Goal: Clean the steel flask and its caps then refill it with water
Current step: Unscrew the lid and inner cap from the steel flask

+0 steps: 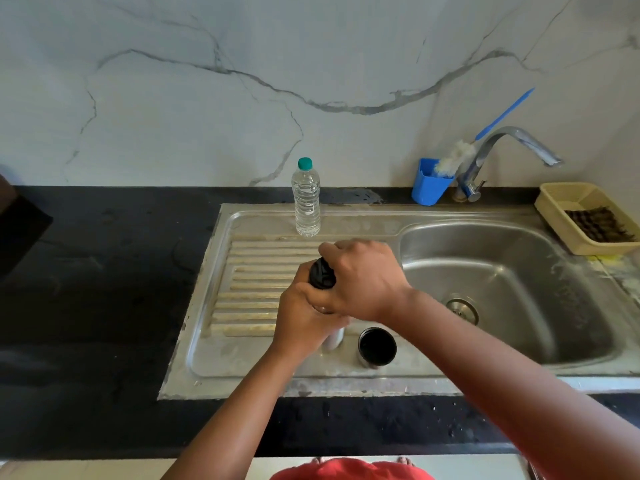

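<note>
The steel flask stands upright on the sink's drainboard, mostly hidden by my hands. My left hand grips its body. My right hand curls round the black inner cap on the flask's top. The outer cap, steel outside and black inside, sits open side up on the drainboard just right of the flask. A clear plastic water bottle with a green lid stands at the back of the drainboard.
The steel sink basin lies to the right, with the tap above its back edge. A blue holder holds a blue-handled brush. A beige tray sits at the far right. Black counter spreads left.
</note>
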Available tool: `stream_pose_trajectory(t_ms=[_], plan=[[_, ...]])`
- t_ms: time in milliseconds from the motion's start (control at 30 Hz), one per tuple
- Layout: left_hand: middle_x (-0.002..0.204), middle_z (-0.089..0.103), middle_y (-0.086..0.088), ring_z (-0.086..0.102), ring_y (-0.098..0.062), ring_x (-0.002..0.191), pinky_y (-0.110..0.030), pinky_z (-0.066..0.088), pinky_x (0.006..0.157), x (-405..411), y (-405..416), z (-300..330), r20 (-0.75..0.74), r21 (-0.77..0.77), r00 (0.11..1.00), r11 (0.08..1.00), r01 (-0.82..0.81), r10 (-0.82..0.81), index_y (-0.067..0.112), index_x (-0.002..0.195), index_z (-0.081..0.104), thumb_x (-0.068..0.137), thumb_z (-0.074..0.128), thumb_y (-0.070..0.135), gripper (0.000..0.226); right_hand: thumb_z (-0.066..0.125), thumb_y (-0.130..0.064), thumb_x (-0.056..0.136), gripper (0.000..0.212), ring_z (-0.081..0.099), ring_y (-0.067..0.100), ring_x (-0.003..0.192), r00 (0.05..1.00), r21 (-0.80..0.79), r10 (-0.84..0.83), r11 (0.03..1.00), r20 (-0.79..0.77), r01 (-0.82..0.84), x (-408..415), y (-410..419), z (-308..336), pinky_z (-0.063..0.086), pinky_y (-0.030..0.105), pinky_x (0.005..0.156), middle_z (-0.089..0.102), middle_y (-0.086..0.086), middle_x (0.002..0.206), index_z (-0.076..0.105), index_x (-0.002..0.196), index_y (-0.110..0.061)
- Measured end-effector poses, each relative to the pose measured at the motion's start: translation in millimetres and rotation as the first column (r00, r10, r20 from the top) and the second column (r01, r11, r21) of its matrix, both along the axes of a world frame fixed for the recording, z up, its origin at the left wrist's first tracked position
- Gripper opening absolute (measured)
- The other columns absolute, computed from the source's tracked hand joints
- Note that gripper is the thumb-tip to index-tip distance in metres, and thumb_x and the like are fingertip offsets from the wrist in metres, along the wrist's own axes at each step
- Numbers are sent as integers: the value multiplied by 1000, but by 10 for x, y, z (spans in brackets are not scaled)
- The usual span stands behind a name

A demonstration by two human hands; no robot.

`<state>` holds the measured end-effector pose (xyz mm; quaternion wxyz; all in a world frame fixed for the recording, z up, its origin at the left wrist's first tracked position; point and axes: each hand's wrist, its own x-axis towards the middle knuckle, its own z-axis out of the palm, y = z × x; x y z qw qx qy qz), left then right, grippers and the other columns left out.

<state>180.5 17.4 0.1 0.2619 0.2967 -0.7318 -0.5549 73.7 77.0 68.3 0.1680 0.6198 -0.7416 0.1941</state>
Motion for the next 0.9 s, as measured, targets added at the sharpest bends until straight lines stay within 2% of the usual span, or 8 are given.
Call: stream_pose_trajectory(t_ms=[100,200,333,433,600,700,800,900], plan=[[85,72,8,69,-6,79,-28,56,63,12,-23,-18,5,-26,1000,1000,8,-7,38,105,55,57,86,13,62,48,-64,73,49,31,21,45,992,-8,126,992,-7,-126,-103,-14,-10,17,23,51,38,-3,50,34,63,-18],[86,72,5,69,-5,79,-19,52,63,19,-23,6,-38,-41,999,999,7,-8,32,104,57,62,91,7,59,50,-61,76,48,42,22,51,958,96,287,954,-20,-283,-227,-64,59,22,25,51,50,0,57,47,67,-14],[91,73,7,70,-5,84,-16,52,70,19,1,30,-74,-31,997,999,26,-28,31,105,59,67,88,4,55,53,-60,80,48,55,22,74,907,370,419,837,38,-403,-328,-82,242,44,34,60,60,0,83,58,93,-14],[90,73,10,70,-6,85,-17,53,72,23,14,3,-67,-19,998,1000,18,-20,32,103,59,67,88,7,53,59,-54,86,47,53,19,95,908,537,417,758,38,-371,-335,-65,372,47,37,77,59,-2,106,56,116,-18],[89,72,17,70,-4,83,-16,52,71,15,10,-27,-49,-4,999,1000,-5,5,34,100,58,62,91,6,57,67,-15,84,43,51,18,99,844,556,534,684,60,-472,-283,-55,474,50,36,78,54,-8,111,59,124,-28],[93,72,16,70,-4,87,-20,55,76,17,1,-46,-47,-13,999,1000,-7,7,39,103,59,62,91,8,60,66,-5,80,50,52,16,105,865,579,479,668,146,-468,-252,-72,501,50,36,83,57,-12,115,61,121,-32],[93,73,15,70,-4,87,-22,56,79,22,12,-14,-55,-13,998,1000,3,-3,27,109,60,64,91,7,58,78,-29,73,60,52,15,111,919,537,276,748,281,-389,-206,-40,492,48,33,90,53,-12,122,51,126,-34],[88,74,15,71,-4,81,-14,52,69,32,26,6,-62,-5,998,1000,18,-18,23,111,58,66,87,-2,59,63,-56,83,48,55,20,94,999,551,37,834,19,-41,-91,5,467,45,32,71,49,-2,98,51,111,-19]])
